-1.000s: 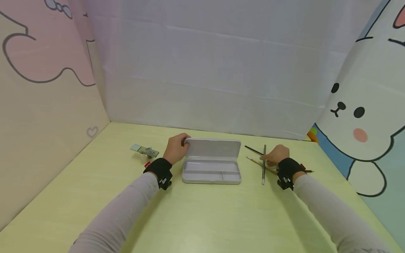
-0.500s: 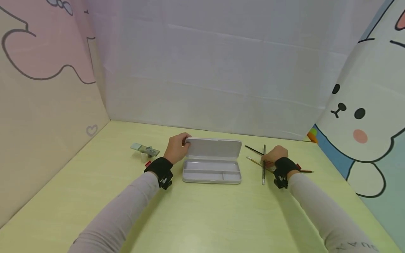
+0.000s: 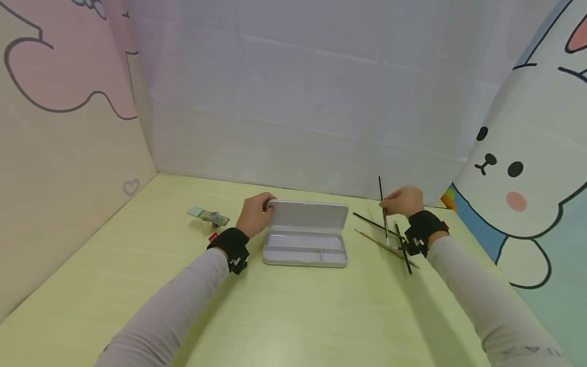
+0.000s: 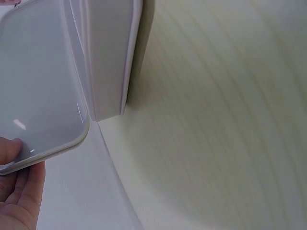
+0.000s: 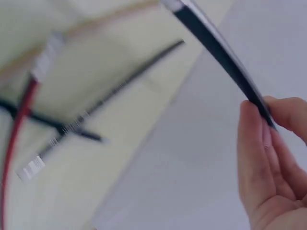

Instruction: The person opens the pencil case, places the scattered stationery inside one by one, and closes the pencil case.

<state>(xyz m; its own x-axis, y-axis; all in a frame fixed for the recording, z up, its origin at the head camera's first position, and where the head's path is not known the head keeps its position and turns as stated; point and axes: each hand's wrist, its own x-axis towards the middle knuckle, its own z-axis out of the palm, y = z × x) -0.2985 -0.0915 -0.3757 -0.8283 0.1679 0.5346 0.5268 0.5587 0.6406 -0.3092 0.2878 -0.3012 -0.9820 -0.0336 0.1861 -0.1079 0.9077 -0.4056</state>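
Left hand (image 3: 254,215): white rectangular plastic lid (image 3: 308,216) pinched at corner, prob for steadying
Right hand (image 3: 404,202): slim dark pencil (image 5: 219,53) pinched, prob held off yellow tabletop (image 3: 298,316) below

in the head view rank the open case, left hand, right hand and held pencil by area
Open case
Left hand and right hand: too alike to rank
Held pencil

Fingers (image 5: 250,158) pinch dark pencil (image 5: 220,55); blurred pencils (image 5: 100,103) lie crossed.
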